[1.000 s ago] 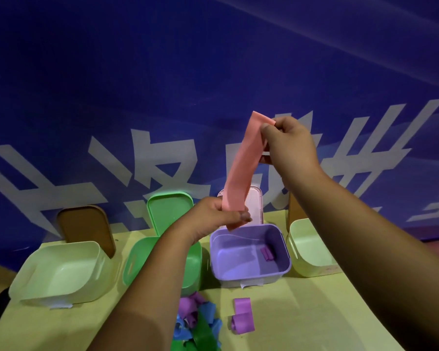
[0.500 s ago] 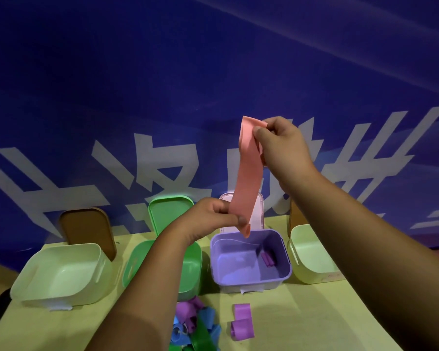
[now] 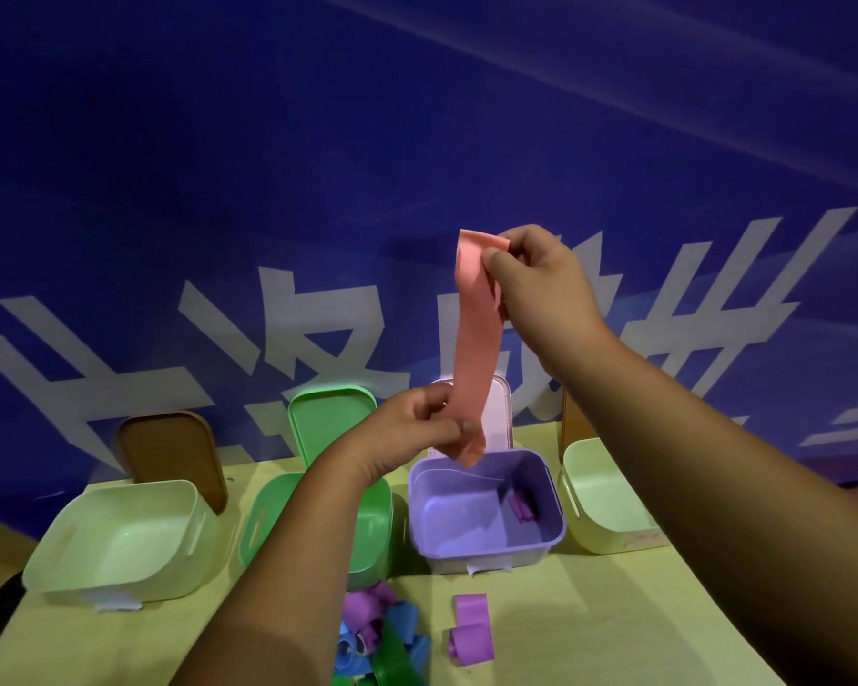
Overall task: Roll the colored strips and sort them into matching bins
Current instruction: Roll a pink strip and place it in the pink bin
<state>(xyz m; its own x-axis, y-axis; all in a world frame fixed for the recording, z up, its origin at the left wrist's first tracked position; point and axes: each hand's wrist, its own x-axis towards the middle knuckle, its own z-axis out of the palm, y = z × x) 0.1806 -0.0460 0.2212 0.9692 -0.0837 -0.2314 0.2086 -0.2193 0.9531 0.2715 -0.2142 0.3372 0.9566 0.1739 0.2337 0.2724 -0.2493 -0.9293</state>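
Held a pink strip (image 3: 473, 339) stretched upright in the air, over the back rim of the purple bin (image 3: 491, 554). Pinched its top end with right hand (image 3: 541, 284), thumb and fingers closed on it; gripped its bottom end in left hand (image 3: 417, 428), fingers curled. Had loose strips (image 3: 382, 636) heaped on table (image 3: 590, 611) nearby.

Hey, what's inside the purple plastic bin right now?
One small rolled purple strip lies by the right inner wall of the purple plastic bin. The lower end of the long pink strip, pinched by the left hand, overlaps the bin's far rim and hides that spot.
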